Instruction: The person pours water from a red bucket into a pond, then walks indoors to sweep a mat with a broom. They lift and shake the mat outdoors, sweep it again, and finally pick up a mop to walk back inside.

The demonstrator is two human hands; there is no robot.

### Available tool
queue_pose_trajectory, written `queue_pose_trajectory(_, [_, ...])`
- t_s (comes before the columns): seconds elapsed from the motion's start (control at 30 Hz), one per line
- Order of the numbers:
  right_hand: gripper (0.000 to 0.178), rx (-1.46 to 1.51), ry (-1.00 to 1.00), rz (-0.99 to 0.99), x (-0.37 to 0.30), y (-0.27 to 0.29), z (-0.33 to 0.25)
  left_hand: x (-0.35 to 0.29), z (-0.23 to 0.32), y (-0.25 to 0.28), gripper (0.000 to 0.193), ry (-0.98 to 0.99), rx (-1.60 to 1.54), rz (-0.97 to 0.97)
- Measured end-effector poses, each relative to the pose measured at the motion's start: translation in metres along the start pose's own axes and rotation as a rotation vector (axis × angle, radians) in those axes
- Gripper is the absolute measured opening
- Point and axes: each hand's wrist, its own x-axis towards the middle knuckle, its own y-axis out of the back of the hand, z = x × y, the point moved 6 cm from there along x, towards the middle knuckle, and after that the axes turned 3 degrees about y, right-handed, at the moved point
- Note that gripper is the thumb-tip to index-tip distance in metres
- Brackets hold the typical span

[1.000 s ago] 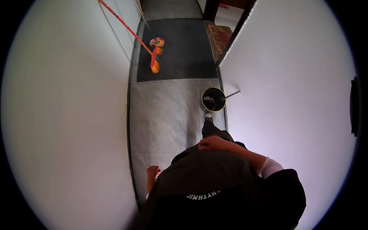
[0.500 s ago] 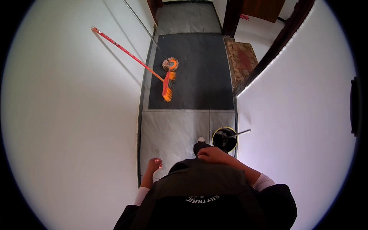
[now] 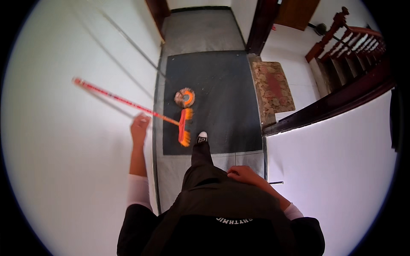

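Note:
A broom with a red patterned handle (image 3: pixel 115 97) leans on the left wall. Its red head (image 3: pixel 182 128) with orange bristles stands on the dark floor mat (image 3: pixel 226 102). My left hand (image 3: pixel 140 126) is raised just below the handle, loosely bent fingers close to it but not visibly wrapped round it. Behind the broom head lies a round mop head (image 3: pixel 184 97) with an orange ring; a thin metal pole (image 3: pixel 128 40) rises from near it along the wall. My right hand (image 3: pixel 243 174) hangs by my front with curled fingers and nothing visible in them.
White walls flank the narrow corridor. One shoe (image 3: pixel 202 137) of mine is on the dark mat beside the broom. At the right, a patterned doormat (image 3: pixel 273 87) lies by a doorway, with a wooden stair railing (image 3: pixel 341 38) beyond. A short rod end (image 3: pixel 276 182) sticks out past my right forearm.
I have stepped forward onto the mat. My left hand has risen forward from my side to the broom handle. The bucket at the right has passed behind my arm and body.

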Motion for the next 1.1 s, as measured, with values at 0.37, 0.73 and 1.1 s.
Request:
queue_pose_trajectory(0.37, [0.024, 0.041, -0.270, 0.251, 0.108, 0.115, -0.049, 0.430, -0.018, 0.032, 0.094, 0.216, -0.103, 0.214])
queue_pose_trajectory(0.73, [0.019, 0.056, -0.188, 0.333, 0.169, 0.183, -0.035, 0.434, 0.108, -0.069, 0.045, 0.209, -0.650, 0.255])
queue_pose_trajectory(1.1, [0.020, 0.102, 0.068, 0.187, 0.226, 0.316, 0.006, 0.399, 0.286, -0.054, 0.038, -0.200, -0.404, 0.426])
